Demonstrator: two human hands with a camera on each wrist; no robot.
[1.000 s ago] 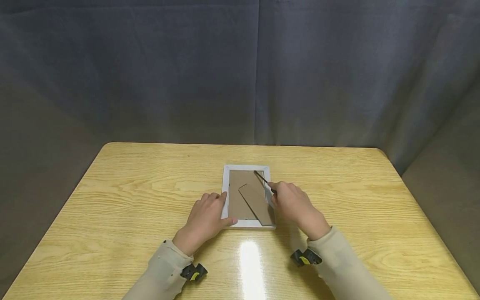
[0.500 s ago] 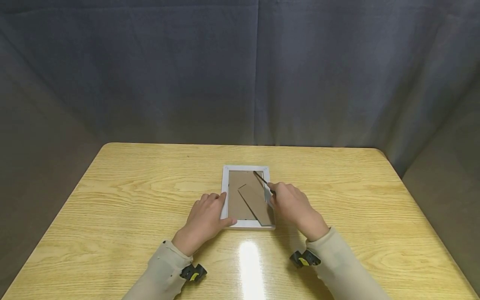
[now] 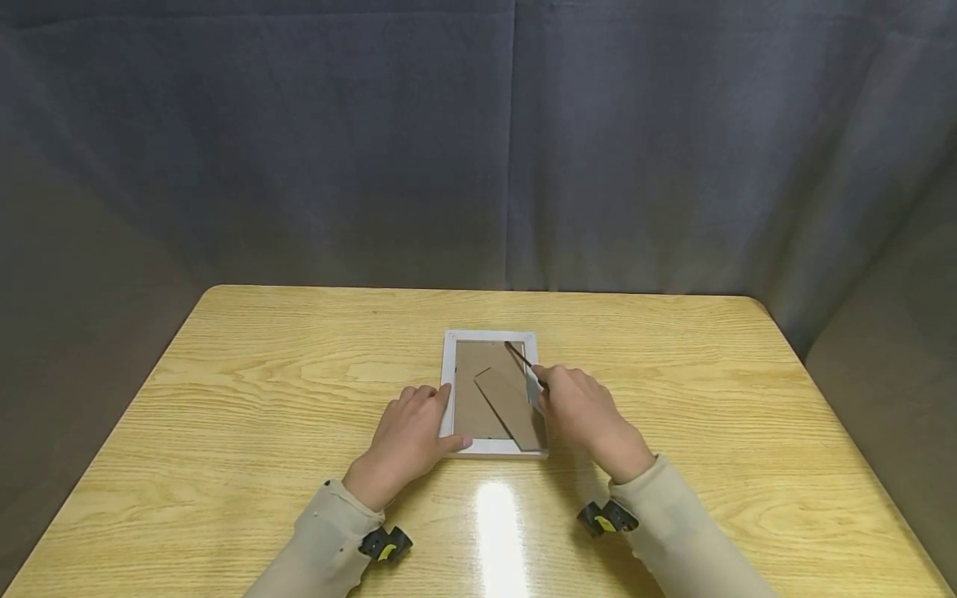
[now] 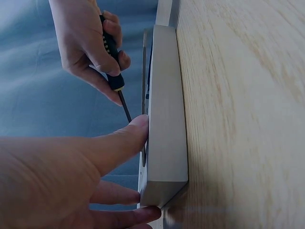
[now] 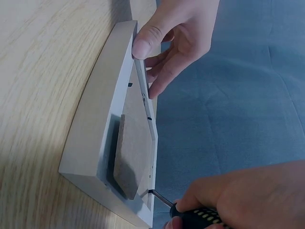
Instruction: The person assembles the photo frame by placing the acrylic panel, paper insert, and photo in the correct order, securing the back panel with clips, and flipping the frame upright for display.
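A white picture frame (image 3: 491,335) lies face down on the table, its brown backing board (image 3: 468,407) and slanted easel leg (image 3: 512,407) showing. My left hand (image 3: 407,432) holds the near left corner, thumb on the near rail and fingers along the left side. In my right hand (image 3: 586,411) is a screwdriver with a black, yellow-dotted handle (image 4: 110,47). Its thin shaft (image 5: 163,198) slants down to the far right part of the backing. In the right wrist view the tip meets a small dark tab by the inner rim. Other dark tabs (image 5: 149,118) line the inner edge.
The wooden table (image 3: 262,374) extends around the frame on all sides. A dark curtain (image 3: 359,166) hangs behind it and at both sides. Small black cameras (image 3: 385,544) sit on both wrists.
Both hands, the frame and the screwdriver keep nearly the same places. Only a very slight shift of the whole view shows.
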